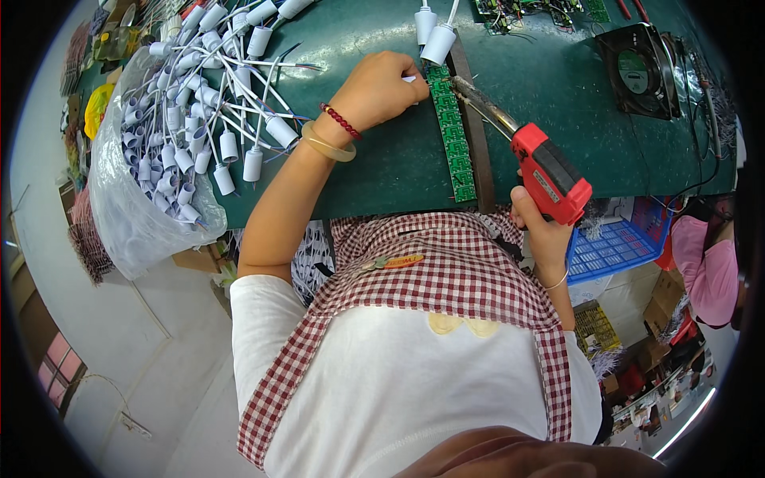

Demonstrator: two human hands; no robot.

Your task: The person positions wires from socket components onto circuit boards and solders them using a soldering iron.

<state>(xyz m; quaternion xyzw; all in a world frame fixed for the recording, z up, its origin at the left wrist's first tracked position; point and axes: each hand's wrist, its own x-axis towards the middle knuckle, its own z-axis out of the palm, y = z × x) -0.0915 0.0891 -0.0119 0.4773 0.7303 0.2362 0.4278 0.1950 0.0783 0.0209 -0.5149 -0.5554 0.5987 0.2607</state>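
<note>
Though narrow, circuit strip (pixel 453 142) near table edge (pixel 382 210)

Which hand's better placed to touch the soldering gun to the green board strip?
Probably the right hand: it grips the red soldering gun, its tip angled toward the far end of the green board strip. The left hand is beside that end, fingertips partly hidden.

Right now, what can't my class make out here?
Head view: small white piece in the left hand, mostly covered by fingers.
Head view: most fingers of the right hand, hidden by the red soldering gun.
Head view: far ends of cables on two white sockets, cut by top edge.
Head view: joints on the green circuit strip, too small.
</note>
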